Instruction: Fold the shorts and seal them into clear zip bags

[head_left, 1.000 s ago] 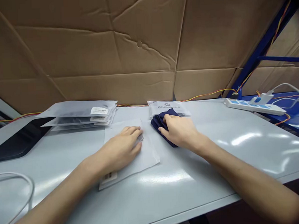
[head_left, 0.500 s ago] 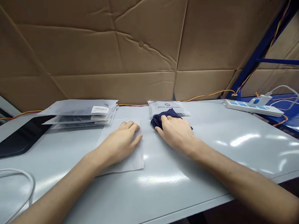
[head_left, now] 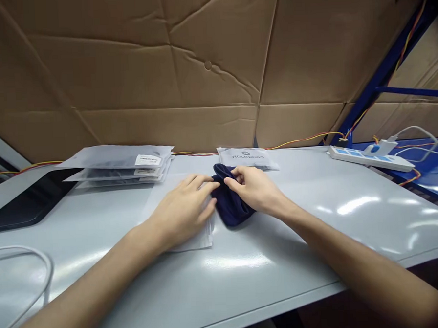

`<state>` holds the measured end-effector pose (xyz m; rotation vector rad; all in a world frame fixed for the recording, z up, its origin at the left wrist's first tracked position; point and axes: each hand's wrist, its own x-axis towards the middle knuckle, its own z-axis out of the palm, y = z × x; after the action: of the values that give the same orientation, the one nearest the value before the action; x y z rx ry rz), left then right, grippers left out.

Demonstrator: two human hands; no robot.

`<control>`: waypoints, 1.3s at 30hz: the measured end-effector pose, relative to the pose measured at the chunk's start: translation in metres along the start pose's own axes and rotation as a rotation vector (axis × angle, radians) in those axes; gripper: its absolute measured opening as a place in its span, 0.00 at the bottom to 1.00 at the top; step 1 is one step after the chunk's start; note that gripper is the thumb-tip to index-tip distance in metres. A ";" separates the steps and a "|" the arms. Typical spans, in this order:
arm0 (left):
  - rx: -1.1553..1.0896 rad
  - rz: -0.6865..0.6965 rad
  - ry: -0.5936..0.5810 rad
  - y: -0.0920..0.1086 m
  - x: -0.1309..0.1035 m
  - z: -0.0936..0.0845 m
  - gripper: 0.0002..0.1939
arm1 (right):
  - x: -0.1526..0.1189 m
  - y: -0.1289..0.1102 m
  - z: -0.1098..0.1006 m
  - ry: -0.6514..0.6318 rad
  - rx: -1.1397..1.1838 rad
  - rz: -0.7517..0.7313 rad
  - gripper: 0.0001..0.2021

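My right hand (head_left: 257,187) pinches a folded navy blue cloth item (head_left: 230,207) between thumb and fingers, its upper part curled over and its lower part on the table. My left hand (head_left: 186,209) reaches over a frosted plastic bag (head_left: 195,242) lying flat. Its fingers are apart, with the tips at the cloth's left edge; whether they touch it I cannot tell. Behind the cloth lies a frosted bag with dark printed lettering (head_left: 246,158). A stack of frosted bags with white labels (head_left: 119,158) sits at the back left.
A black flat panel (head_left: 26,206) lies on the grey table (head_left: 305,272) at left, near a white cable (head_left: 44,263). A white power strip (head_left: 371,159) with plugs stands at the right edge. Cardboard (head_left: 126,76) walls the back, with red and yellow wires along its foot.
My right hand has drawn the navy cloth toward me and left, lifting and unfolding part of it. My left hand's fingers have spread and moved right toward the cloth.
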<state>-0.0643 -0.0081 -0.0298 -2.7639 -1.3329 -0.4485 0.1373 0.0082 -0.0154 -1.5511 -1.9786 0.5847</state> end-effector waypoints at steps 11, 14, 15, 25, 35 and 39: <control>-0.071 0.065 -0.095 -0.002 0.000 -0.001 0.23 | -0.004 0.075 -0.116 0.017 0.094 0.115 0.19; -0.083 0.054 -0.090 -0.002 0.002 0.000 0.22 | -0.005 0.103 -0.120 0.135 -0.182 0.204 0.18; -0.084 0.059 -0.084 -0.002 0.002 0.000 0.22 | -0.005 0.107 -0.116 0.220 -0.264 0.185 0.16; -0.032 0.058 -0.038 -0.004 0.007 0.001 0.19 | -0.007 0.103 -0.049 0.033 -0.541 -0.306 0.10; -0.012 0.191 0.099 0.034 0.013 0.021 0.11 | -0.008 0.096 -0.031 0.085 -0.536 -0.273 0.08; -0.136 -0.047 0.234 0.034 0.013 0.010 0.16 | -0.004 0.102 -0.037 0.077 -0.539 -0.244 0.09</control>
<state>-0.0280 -0.0175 -0.0330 -2.6824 -1.3589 -0.8659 0.2367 0.0285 -0.0539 -1.5525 -2.3390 -0.1213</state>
